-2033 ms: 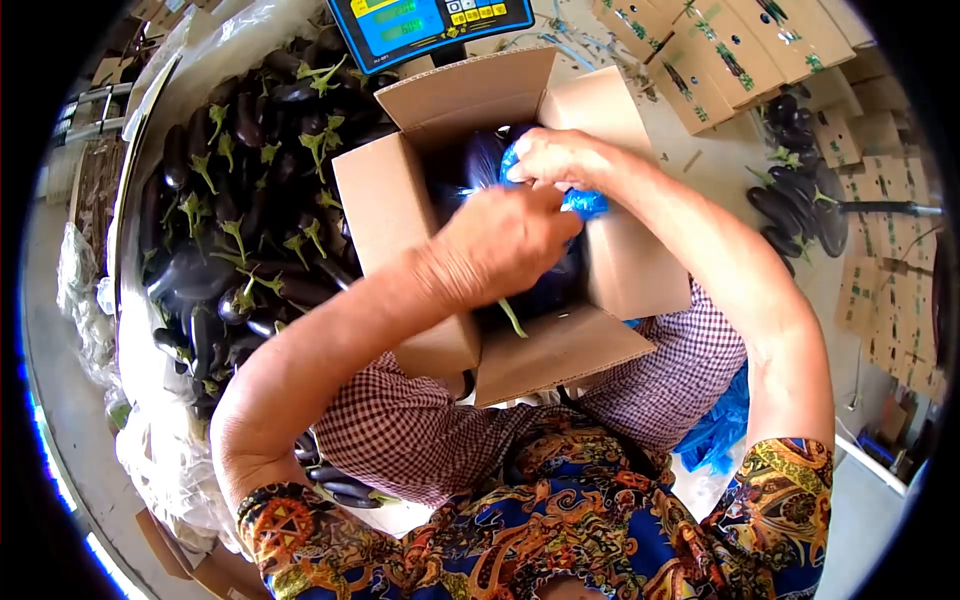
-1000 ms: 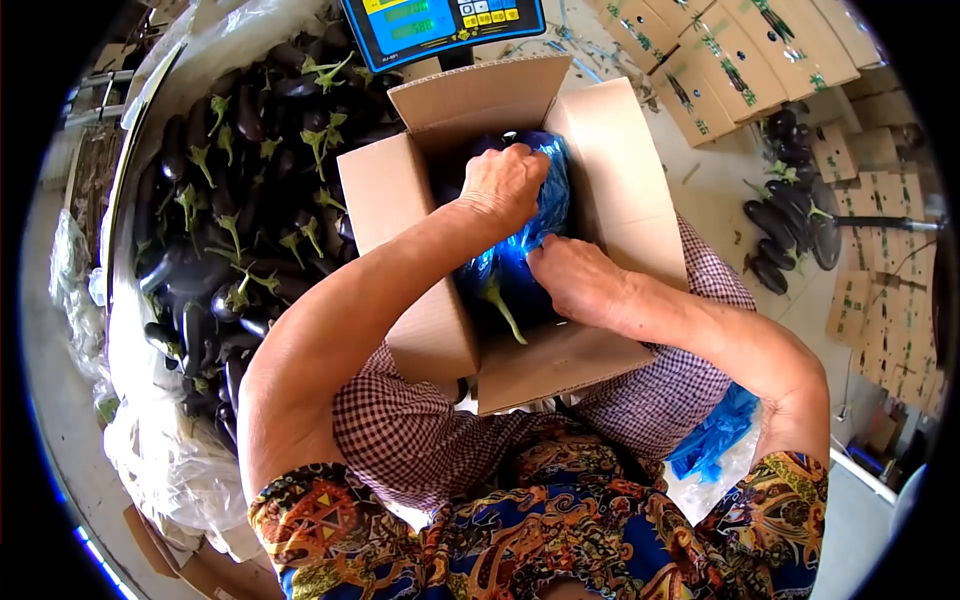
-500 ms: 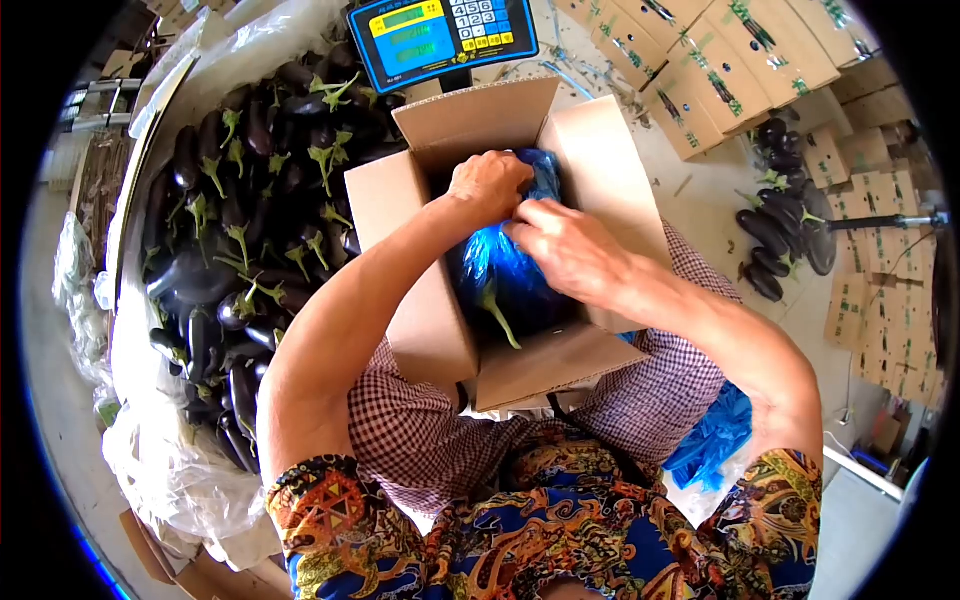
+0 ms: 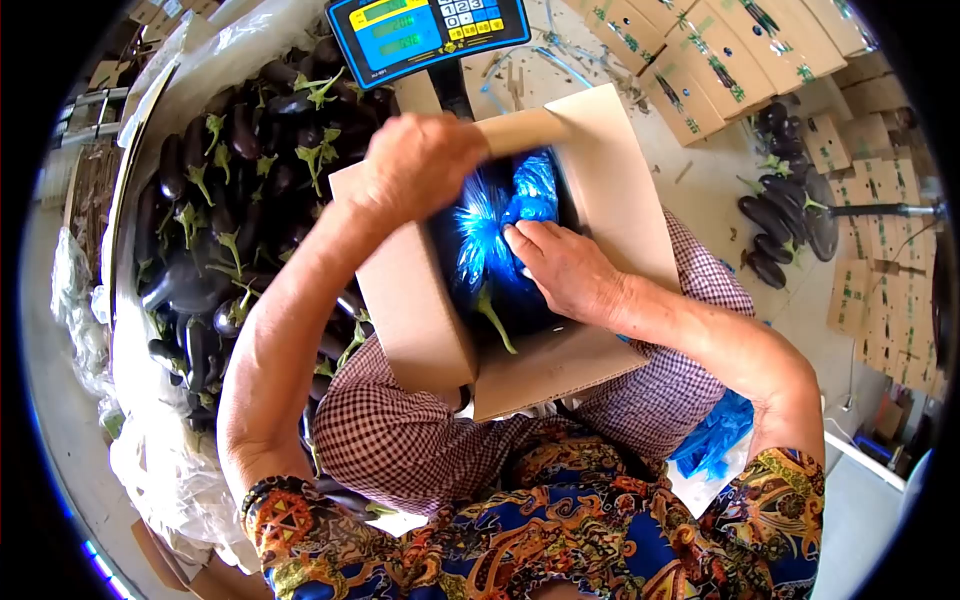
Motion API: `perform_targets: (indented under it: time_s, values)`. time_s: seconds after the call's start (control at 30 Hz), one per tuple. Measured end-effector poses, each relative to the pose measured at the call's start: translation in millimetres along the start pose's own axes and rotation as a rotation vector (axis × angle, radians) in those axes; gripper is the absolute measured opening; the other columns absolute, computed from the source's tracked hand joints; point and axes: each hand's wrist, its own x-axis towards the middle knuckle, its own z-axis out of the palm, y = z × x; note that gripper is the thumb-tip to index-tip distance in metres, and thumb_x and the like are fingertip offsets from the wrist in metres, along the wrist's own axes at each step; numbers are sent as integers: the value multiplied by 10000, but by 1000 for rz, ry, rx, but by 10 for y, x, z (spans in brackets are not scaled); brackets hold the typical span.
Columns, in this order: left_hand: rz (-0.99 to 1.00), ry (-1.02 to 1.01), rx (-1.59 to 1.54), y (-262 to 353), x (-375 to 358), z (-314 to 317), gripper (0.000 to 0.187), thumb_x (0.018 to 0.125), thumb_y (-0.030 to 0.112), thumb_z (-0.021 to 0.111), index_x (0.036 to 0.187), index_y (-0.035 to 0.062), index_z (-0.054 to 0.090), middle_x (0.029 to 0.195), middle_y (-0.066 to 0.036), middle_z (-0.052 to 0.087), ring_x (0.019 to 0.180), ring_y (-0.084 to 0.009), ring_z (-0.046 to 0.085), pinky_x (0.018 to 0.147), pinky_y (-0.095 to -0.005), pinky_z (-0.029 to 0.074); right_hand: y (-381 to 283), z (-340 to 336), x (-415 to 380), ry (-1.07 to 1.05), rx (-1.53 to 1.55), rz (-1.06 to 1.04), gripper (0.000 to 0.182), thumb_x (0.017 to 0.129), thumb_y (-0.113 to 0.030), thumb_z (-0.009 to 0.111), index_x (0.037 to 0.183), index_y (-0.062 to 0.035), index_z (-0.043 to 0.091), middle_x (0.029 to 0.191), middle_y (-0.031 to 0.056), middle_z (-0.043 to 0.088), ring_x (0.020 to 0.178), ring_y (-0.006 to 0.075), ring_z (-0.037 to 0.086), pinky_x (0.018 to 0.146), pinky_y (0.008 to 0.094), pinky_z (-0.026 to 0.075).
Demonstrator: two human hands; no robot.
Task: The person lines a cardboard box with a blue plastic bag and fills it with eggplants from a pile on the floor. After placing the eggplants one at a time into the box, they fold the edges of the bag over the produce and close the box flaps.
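Note:
A cardboard box stands open between my knees, with a shiny blue plastic bag gathered inside. Below the gathered plastic, a green eggplant stem pokes up over dark eggplants. My right hand is inside the box, its bent fingers closed on the bag's plastic. At the far side, my left hand is slightly blurred, its fingers curled at the left end of the far flap. That flap leans inward over the box, and its edge is smeared by motion.
Many eggplants lie heaped at my left beside clear plastic sheeting. A scale display stands beyond the box. Printed cartons are stacked at the far right, near loose eggplants. Blue bags lie by my right thigh.
My left hand has left the bag and moved up and left to the far flap, which now tilts inward. My right hand stays at the bag. The view has shifted slightly.

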Motion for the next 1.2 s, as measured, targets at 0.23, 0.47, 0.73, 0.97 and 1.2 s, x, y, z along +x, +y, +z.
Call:
perform_targets:
  time_s: [0.23, 0.47, 0.73, 0.97, 1.2]
  values:
    - [79, 168, 147, 197, -335, 610, 433, 817, 290, 704, 1230, 194, 617, 1267, -98, 544, 1178, -303, 511, 879, -427, 500, 55, -3, 47, -67, 223, 170, 503, 770, -13, 638, 1241, 76, 486, 1115, 206, 500, 1034, 357, 528, 890, 393, 483]
    - [207, 116, 291, 187, -448, 762, 458, 804, 350, 714, 1243, 309, 585, 1469, -60, 382, 1297, -351, 418, 887, -485, 468, 172, -141, -41, -153, 460, 398, 348, 830, -168, 703, 1069, 35, 552, 899, 194, 573, 913, 383, 588, 795, 423, 486]
    - [112, 42, 281, 321, -461, 774, 321, 817, 285, 710, 1125, 226, 640, 1451, -114, 362, 1344, -441, 319, 924, -560, 397, -337, -978, -32, -699, 322, 106, 809, 768, -404, 766, 1369, 24, 436, 1396, 214, 433, 1270, 338, 454, 1074, 414, 403]
    - [107, -7, 273, 341, -460, 745, 321, 834, 286, 688, 1140, 207, 634, 1457, -136, 358, 1351, -453, 306, 947, -579, 383, -329, -706, -53, -725, 249, 55, 257, 815, -245, 715, 835, -10, 613, 952, 141, 625, 987, 255, 607, 672, 341, 540]
    - [99, -72, 240, 380, -540, 770, 650, 842, 451, 646, 1376, 118, 485, 1527, -224, 249, 1399, -507, 193, 1085, -618, 250, -79, -291, 17, -299, -52, 77, 594, 664, -367, 819, 987, 68, 576, 1258, 238, 465, 1056, 333, 530, 906, 433, 470]
